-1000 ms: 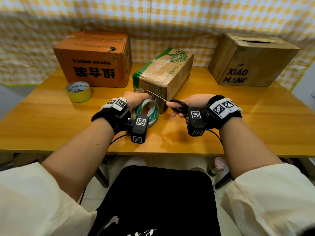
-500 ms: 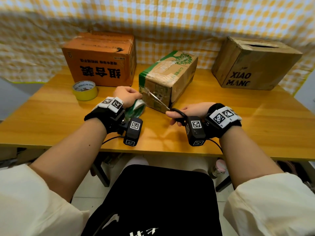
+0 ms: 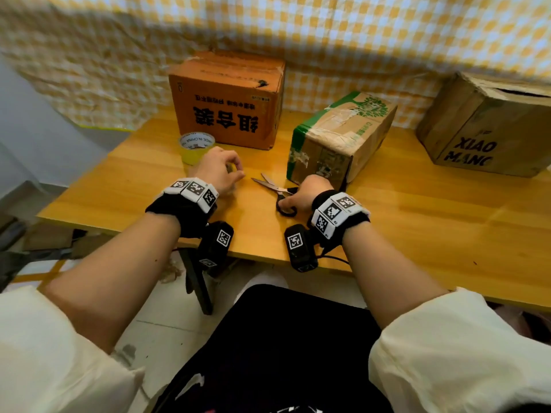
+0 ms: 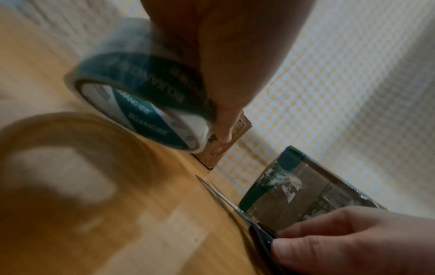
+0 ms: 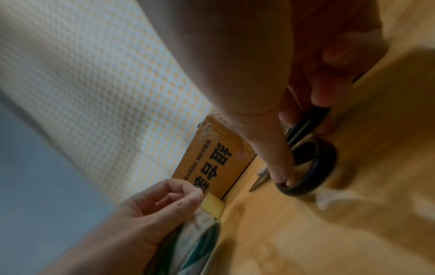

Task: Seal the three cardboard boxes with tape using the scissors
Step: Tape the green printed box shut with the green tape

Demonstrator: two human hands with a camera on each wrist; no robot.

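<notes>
Meanwhile, left hand (image 3: 217, 171) round clear tape (image 4: 146, 109), right hand (image 3: 307, 195) on scissors (image 3: 274, 189), beside yellow roll (image 3: 195, 147)

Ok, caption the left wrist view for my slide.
Left hand grips the clear tape roll; right hand holds scissors on the table.

The person is wearing cream sleeves (image 3: 465, 347) pushed up past the elbows and a black garment with white lettering over the lap. Each wrist is carrying a black strap (image 3: 179, 208) topped with white blocks bearing black square-code markers. A small black camera unit (image 3: 299, 247) with its own marker is hanging beneath each, thin black cables trailing.
</notes>
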